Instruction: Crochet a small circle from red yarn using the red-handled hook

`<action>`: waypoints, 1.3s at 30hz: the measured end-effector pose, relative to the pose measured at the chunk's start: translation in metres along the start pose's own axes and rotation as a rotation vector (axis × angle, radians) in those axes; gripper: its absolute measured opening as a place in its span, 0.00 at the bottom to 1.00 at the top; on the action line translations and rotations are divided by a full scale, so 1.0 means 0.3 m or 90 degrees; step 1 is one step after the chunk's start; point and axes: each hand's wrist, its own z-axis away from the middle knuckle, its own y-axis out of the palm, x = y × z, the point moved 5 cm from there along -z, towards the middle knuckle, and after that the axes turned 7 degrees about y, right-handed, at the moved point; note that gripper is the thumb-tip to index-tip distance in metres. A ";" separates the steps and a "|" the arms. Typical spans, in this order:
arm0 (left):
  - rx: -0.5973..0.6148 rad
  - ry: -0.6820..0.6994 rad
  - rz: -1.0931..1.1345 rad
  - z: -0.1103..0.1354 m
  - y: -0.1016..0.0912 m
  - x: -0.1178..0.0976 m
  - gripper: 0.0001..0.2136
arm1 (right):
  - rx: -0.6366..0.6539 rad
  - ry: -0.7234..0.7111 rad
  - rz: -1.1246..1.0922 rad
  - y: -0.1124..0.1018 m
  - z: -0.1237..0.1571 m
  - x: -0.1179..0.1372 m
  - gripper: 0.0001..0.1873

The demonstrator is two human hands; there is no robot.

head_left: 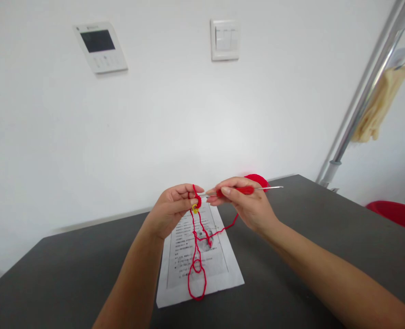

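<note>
My right hand (246, 201) is closed around the red handle of a crochet hook (245, 190), whose metal shaft sticks out at both ends. The hook's left end reaches the small red crochet piece (198, 201) pinched between the thumb and fingers of my left hand (170, 205). A yellow stitch marker (195, 209) hangs from this piece. Red yarn (202, 224) runs over my left index finger and drops in loops onto a printed sheet (229, 276). One strand goes right, toward a red yarn ball (257, 180) partly hidden behind my right hand.
The dark grey table (86, 265) stands against a white wall with an intercom panel (101, 48) and a light switch (224, 40). At the right are a metal pole (366, 96), a hanging yellowish cloth (380, 105) and a red object (397, 214) beyond the table edge.
</note>
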 end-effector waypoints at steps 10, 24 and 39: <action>-0.017 0.032 0.066 0.019 0.043 -0.036 0.09 | 0.007 -0.037 0.054 -0.009 -0.006 0.026 0.08; -0.056 0.451 -0.495 0.073 0.079 -0.129 0.09 | 0.058 0.187 -0.190 0.008 -0.005 -0.001 0.08; 0.067 0.051 -0.063 0.053 0.060 -0.056 0.18 | 0.164 -0.483 0.478 0.072 0.094 0.117 0.09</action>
